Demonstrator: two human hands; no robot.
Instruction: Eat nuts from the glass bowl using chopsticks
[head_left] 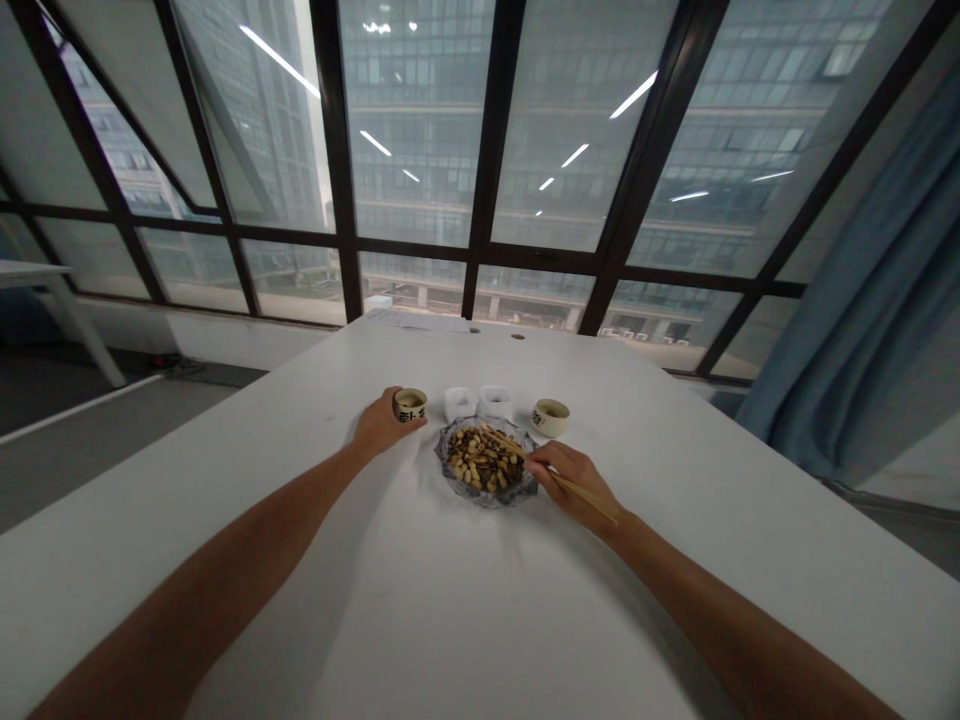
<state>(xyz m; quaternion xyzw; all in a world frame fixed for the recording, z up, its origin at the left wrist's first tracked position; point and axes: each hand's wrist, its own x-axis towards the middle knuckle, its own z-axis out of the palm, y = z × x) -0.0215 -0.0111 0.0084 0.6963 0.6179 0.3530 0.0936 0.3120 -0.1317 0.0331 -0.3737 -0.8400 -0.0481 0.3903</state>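
My left hand is wrapped round a small pale cup with dark characters on its side. In my right hand is a pair of wooden chopsticks, gripped with their tips over the food. A clear faceted glass bowl stands in the middle, heaped with mixed pieces that look like peanuts and darker seeds. Whether the chopstick tips pinch a piece is too small to tell.
Two small white dishes stand side by side behind the bowl. A matching pale cup is to the right. Papers lie at the far end of the white table, before large windows. A blue curtain hangs at right.
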